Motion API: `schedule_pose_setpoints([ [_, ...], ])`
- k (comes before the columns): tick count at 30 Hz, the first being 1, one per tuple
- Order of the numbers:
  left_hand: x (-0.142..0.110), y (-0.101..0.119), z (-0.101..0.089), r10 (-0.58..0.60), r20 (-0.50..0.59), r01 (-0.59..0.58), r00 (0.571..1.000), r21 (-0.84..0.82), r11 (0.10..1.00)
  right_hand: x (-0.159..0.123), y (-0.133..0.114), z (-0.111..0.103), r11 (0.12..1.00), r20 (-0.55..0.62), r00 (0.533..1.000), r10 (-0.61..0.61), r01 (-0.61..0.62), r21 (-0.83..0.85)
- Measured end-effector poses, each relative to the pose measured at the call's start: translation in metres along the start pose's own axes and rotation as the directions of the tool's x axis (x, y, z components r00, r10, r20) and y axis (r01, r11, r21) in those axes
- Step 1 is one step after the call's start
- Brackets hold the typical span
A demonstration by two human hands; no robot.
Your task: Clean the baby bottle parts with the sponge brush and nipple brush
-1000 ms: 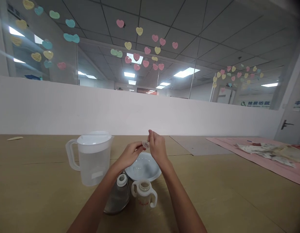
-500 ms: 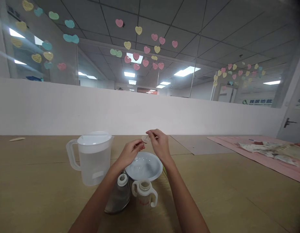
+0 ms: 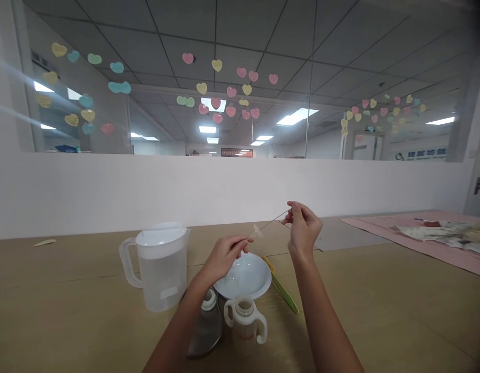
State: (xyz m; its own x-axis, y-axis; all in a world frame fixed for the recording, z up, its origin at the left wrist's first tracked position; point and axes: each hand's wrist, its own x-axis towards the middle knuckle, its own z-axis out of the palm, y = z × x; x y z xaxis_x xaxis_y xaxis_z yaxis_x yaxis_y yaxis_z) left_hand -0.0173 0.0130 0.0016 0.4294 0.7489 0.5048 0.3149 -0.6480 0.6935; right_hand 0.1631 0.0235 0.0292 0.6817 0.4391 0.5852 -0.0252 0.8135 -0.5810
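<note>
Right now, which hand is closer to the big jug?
Left. The left hand is a little to the right of the jug; the right hand is farther right, past the bowl.

From here I see a white bowl (image 3: 245,277) with a bluish cast, a green-handled brush (image 3: 283,292) with yellowish bristles, a plain pale pink cloth (image 3: 364,228), and a two-handled bottle (image 3: 244,325) whose small marking looks reddish, though blurred.
</note>
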Motion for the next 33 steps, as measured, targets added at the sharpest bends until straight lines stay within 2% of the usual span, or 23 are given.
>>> schedule_pose_setpoints([
  [4, 0.000, -0.001, 0.000, -0.016, 0.007, 0.015, 1.000, 0.013, 1.000, 0.005, 0.012, -0.001, 0.997, -0.040, 0.997, 0.065, -0.063, 0.041],
  [10, 0.000, 0.001, -0.001, -0.011, -0.003, 0.011, 1.000, 0.041, 0.999, 0.008, 0.016, -0.005, 0.990, -0.068, 0.991, 0.114, -0.108, 0.085],
  [17, -0.001, 0.000, 0.000, 0.022, 0.006, -0.022, 1.000, 0.067, 0.997, 0.011, 0.020, -0.008, 0.988, -0.087, 0.986, 0.145, -0.140, 0.057],
  [20, 0.000, -0.007, -0.003, 0.012, 0.004, -0.012, 1.000, 0.086, 0.996, 0.020, 0.027, -0.017, 0.991, -0.117, 0.984, 0.131, -0.126, 0.053],
  [24, 0.001, -0.023, -0.017, -0.028, -0.041, 0.032, 0.999, 0.090, 0.995, 0.042, 0.051, -0.040, 0.995, -0.243, 0.965, 0.094, -0.097, 0.002],
  [26, 0.001, -0.029, -0.024, -0.070, -0.066, 0.074, 0.995, 0.064, 0.995, 0.047, 0.069, -0.050, 0.969, -0.149, 0.968, 0.203, -0.221, -0.114],
  [27, 0.001, -0.031, -0.027, -0.091, -0.078, 0.095, 0.993, 0.052, 0.994, 0.046, 0.079, -0.053, 0.931, -0.058, 0.953, 0.297, -0.303, -0.204],
  [28, 0.000, -0.032, -0.029, -0.106, -0.091, 0.110, 0.990, 0.048, 0.993, 0.042, 0.089, -0.054, 0.875, 0.045, 0.915, 0.401, -0.368, -0.316],
  [31, 0.000, -0.033, -0.032, -0.110, -0.105, 0.120, 0.988, 0.096, 0.988, 0.022, 0.119, -0.053, 0.779, 0.203, 0.812, 0.548, -0.406, -0.477],
  [33, 0.000, -0.034, -0.030, -0.103, -0.096, 0.117, 0.990, 0.155, 0.981, 0.007, 0.134, -0.051, 0.748, 0.258, 0.772, 0.581, -0.382, -0.542],
])
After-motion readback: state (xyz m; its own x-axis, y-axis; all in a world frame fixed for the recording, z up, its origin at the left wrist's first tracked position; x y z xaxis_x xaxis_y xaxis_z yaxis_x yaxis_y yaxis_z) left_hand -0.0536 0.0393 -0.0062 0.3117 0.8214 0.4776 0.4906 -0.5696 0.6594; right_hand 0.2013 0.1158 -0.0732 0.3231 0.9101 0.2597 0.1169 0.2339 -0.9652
